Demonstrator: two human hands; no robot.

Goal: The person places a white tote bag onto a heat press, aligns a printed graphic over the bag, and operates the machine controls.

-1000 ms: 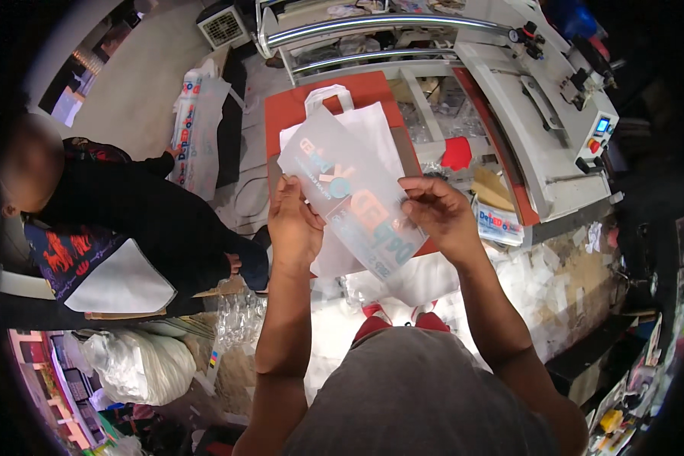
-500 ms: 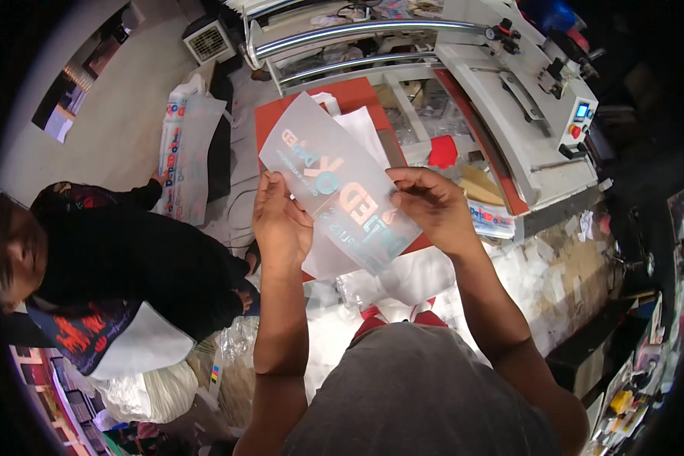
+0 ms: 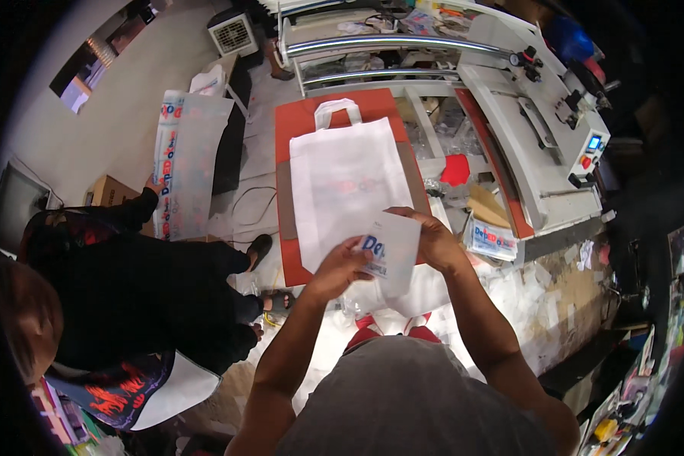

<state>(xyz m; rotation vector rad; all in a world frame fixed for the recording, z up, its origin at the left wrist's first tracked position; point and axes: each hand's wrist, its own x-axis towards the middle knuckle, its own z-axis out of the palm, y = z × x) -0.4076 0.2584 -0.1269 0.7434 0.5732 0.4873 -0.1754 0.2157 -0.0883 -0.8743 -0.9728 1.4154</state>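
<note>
Half-closed hands [image 3: 342, 270] [image 3: 441, 243]; printed sheet [image 3: 397, 257] in both

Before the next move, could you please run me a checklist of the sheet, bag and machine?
1. Printed sheet gripped: ok, left hand and right hand both hold it.
2. White bag on red board: ok, handle at the far end.
3. Bag's upper face unmarked: not ok, faint reddish print shows.
4. Machine screen lit: ok.
5. Screen reading: cannot tell, too small.
6. Co-worker off the board: ok, at the left.
</note>
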